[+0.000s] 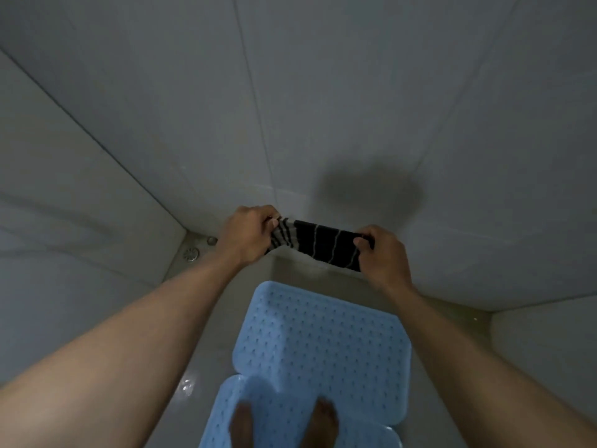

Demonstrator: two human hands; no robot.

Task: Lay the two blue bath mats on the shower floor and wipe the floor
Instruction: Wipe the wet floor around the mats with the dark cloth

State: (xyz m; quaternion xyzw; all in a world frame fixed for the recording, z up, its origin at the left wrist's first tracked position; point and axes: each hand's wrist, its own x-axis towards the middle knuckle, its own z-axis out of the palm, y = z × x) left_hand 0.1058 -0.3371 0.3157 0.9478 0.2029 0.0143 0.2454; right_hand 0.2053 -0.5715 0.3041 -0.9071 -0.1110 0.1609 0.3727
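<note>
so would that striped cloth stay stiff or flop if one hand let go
Probably flop: the cloth looks like soft fabric, bunching where the left hand grips it. Likely light: the right hand holds its other end with just a pinch.

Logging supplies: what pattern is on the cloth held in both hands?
The cloth is black with thin pale stripes, clearest in head view.

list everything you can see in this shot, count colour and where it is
far blue perforated rubber bath mat: 1, light blue, floor centre
near blue perforated rubber bath mat: 1, light blue, bottom centre
black striped cloth: 1, black, pale stripes, between both hands
round metal floor drain: 1, silver, left corner
shower floor: 1, beige
tiled walls: grey-white, around
bare feet: 2, on near mat
left hand: 1, fingers pinch cloth
right hand: 1, likewise
</note>
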